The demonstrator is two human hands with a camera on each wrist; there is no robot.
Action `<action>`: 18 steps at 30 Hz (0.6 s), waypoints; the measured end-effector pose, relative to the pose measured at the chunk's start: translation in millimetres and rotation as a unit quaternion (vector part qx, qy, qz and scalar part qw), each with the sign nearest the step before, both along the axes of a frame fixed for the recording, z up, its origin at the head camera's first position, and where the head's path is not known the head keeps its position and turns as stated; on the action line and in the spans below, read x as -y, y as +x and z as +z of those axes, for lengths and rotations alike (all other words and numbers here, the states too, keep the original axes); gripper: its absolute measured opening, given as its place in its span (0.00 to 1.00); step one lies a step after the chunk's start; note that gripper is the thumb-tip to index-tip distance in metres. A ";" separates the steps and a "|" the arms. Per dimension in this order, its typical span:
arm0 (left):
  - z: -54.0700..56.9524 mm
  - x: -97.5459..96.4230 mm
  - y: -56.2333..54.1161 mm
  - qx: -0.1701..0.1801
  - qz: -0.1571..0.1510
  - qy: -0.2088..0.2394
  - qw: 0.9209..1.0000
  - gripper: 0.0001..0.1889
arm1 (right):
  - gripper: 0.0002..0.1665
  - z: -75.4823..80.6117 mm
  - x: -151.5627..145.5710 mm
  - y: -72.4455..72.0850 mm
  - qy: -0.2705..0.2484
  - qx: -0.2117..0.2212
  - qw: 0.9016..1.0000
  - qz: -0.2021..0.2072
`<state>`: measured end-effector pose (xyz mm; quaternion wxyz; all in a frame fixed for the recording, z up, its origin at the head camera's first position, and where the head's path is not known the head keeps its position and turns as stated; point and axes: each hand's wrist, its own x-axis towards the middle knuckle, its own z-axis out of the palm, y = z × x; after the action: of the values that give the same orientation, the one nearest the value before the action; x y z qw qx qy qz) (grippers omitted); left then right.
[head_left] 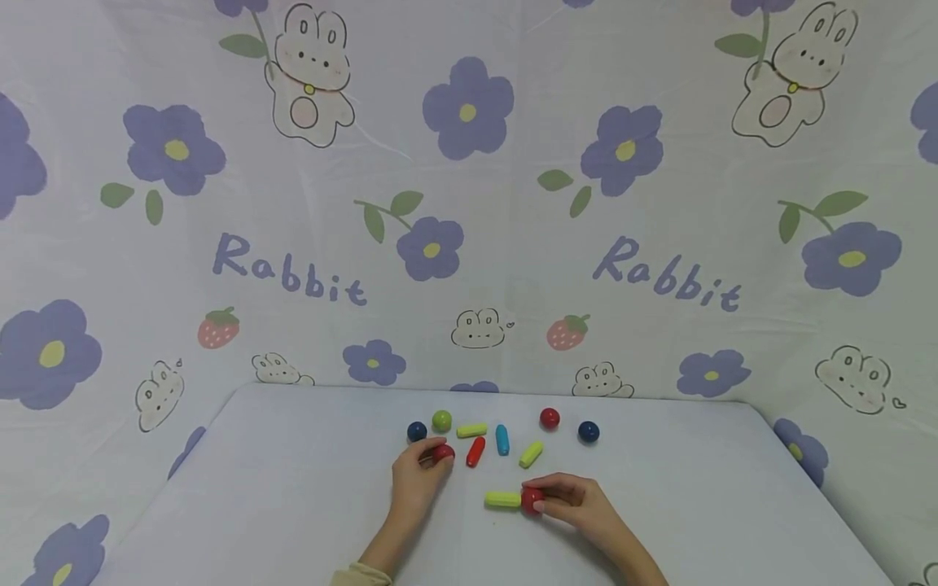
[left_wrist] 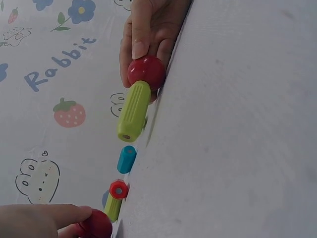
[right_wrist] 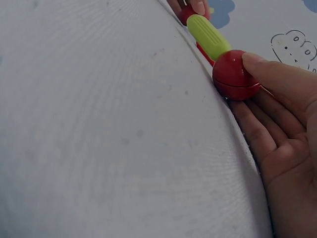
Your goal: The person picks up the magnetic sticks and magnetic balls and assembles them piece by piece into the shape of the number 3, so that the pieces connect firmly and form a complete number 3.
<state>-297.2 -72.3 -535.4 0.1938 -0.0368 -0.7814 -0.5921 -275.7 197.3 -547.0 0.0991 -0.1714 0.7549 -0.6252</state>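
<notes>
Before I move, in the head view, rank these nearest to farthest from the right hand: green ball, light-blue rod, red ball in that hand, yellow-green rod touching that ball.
1. Red ball: pinched in the right hand.
2. Yellow-green rod: against the red ball's left side.
3. Light-blue rod: left, farther back.
4. Green ball: farthest left and back.

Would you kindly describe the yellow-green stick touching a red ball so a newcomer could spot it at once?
On the white table, find the right hand holding a red ball. The yellow-green stick touches that ball's left side in the head view; of three such sticks, it lies nearest the person.
</notes>
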 end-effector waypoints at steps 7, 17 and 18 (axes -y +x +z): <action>2.9 2.2 0.0 0.011 -0.046 0.026 0.999 0.16 | 0.20 1.5 0.7 1.2 -0.005 0.001 1.000 0.000; 2.1 9.0 -3.1 0.065 -0.131 0.024 0.989 0.17 | 0.21 4.6 2.1 4.1 -0.004 -0.014 1.000 0.002; 1.9 9.3 -3.2 0.064 -0.145 0.026 0.987 0.17 | 0.20 4.7 2.2 4.1 -0.004 -0.014 1.000 0.002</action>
<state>-300.5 -81.7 -533.5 0.0564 -0.1061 -0.7627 -0.6355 -271.6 195.0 -542.4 0.0890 -0.1822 0.7534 -0.6255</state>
